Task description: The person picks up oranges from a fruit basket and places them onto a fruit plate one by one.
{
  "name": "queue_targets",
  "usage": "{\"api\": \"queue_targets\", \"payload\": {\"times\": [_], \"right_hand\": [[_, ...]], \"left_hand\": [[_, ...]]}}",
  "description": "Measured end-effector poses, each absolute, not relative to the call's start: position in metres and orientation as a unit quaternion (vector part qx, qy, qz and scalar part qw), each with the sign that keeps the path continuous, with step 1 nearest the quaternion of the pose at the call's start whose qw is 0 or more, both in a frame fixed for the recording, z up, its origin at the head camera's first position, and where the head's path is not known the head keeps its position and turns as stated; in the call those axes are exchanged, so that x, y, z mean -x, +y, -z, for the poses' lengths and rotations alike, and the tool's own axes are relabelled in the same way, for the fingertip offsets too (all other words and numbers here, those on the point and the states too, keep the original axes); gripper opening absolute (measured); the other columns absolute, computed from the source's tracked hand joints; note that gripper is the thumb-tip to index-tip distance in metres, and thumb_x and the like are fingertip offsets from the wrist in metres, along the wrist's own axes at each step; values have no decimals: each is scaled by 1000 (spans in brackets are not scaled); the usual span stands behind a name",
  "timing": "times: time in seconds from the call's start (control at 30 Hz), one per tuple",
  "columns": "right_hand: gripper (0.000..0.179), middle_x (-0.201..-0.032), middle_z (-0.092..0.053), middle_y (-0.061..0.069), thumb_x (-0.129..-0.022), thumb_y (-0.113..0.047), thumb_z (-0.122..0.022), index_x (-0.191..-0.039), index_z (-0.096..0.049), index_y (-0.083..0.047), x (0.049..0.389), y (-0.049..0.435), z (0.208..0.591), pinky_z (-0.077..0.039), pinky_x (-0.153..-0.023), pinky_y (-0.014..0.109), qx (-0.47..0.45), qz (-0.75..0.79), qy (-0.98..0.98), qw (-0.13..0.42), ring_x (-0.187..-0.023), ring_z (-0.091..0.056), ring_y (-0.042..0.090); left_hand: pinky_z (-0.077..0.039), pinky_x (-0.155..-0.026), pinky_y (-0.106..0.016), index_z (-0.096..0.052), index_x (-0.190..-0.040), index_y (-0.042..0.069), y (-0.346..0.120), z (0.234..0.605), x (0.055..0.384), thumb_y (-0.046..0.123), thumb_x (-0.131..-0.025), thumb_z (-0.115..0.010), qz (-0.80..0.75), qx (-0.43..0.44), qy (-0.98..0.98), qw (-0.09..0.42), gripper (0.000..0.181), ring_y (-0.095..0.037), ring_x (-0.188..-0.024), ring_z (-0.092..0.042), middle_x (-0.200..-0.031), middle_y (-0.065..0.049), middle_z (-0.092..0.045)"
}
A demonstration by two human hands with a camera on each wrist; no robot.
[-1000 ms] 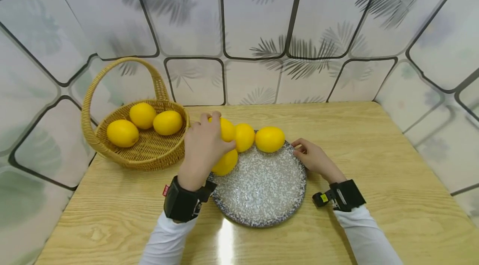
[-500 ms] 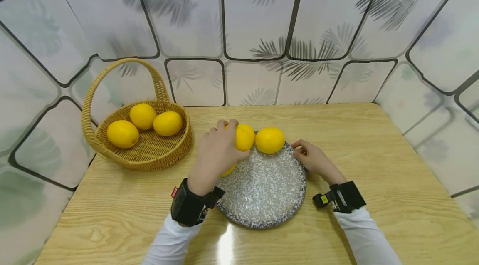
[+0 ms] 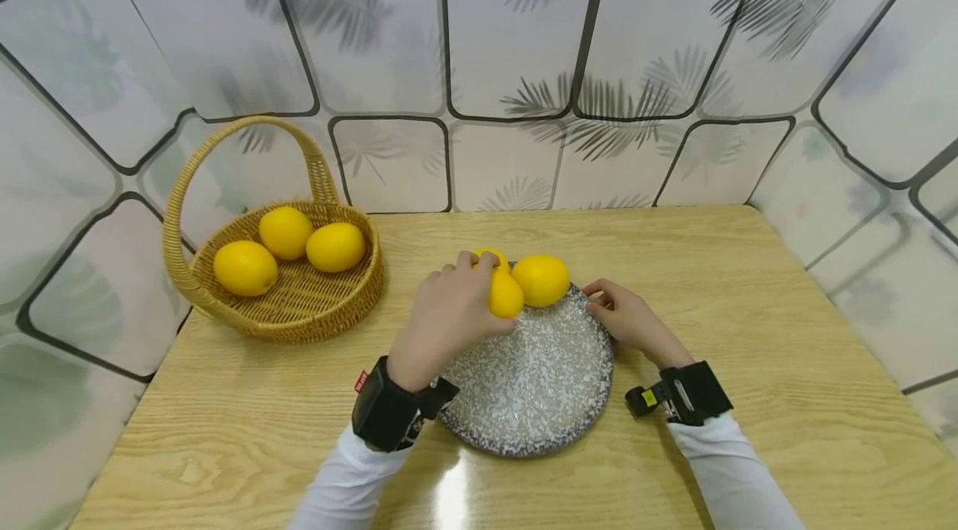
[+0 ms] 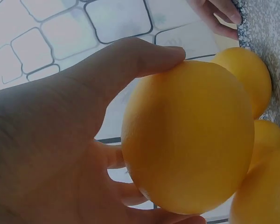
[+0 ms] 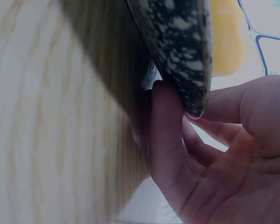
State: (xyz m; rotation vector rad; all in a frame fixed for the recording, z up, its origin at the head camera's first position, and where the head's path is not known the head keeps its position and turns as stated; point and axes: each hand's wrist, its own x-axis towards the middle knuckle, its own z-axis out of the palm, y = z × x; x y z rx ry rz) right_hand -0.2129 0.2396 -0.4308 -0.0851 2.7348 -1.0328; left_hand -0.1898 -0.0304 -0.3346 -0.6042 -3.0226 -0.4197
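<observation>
My left hand point(image 3: 452, 309) grips a yellow lemon point(image 3: 506, 295) over the far left part of the round speckled grey plate point(image 3: 546, 388). In the left wrist view the thumb lies along one side of this lemon point(image 4: 189, 140) and the fingers curl round the other. Just beyond it on the plate, one lemon point(image 3: 545, 280) is in plain sight and another lemon point(image 3: 490, 255) peeks out behind the hand. A third lemon point(image 4: 266, 191), hidden from the head camera, shows in the left wrist view. My right hand point(image 3: 629, 314) pinches the plate's right rim point(image 5: 191, 70), thumb above and fingers below.
A wicker basket point(image 3: 299, 326) with a tall arched handle stands at the left, holding three lemons point(image 3: 287, 232). The wooden table point(image 3: 748, 305) reaches back to a wall point(image 3: 516, 39) with a stone-and-leaf pattern.
My left hand has carried its lemon rightward from the plate's left edge, past the lemons there, towards the far rim. The right hand has stayed at the plate's rim.
</observation>
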Motion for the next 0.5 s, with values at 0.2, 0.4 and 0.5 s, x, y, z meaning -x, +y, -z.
{"api": "queue_targets", "payload": {"times": [0.2, 0.4, 0.5], "right_hand": [[34, -112, -64, 26, -100, -17, -48, -130, -54, -3, 213, 240, 430, -51, -76, 40, 31, 353, 929, 108, -94, -59, 31], [34, -113, -64, 27, -100, -17, -48, -130, -54, -2, 214, 242, 431, -51, -78, 43, 36, 347, 931, 104, -96, -59, 33], [34, -113, -64, 28, -100, -17, -49, -129, -54, -2, 214, 242, 431, -52, -78, 44, 38, 344, 933, 101, -96, -59, 33]], "left_hand": [[-54, -78, -44, -52, -133, 11, -24, 339, 191, 46, -70, -70, 125, 215, -969, -2, 75, -28, -90, -60, -121, -15, -60], [-54, -86, -47, -47, -140, 8, -18, 345, 189, 46, -73, -71, 107, 239, -965, -24, 81, -33, -101, -59, -129, -19, -59], [-54, -88, -47, -48, -138, 8, -15, 347, 188, 45, -73, -71, 103, 245, -964, -28, 78, -34, -103, -57, -128, -20, -59]]}}
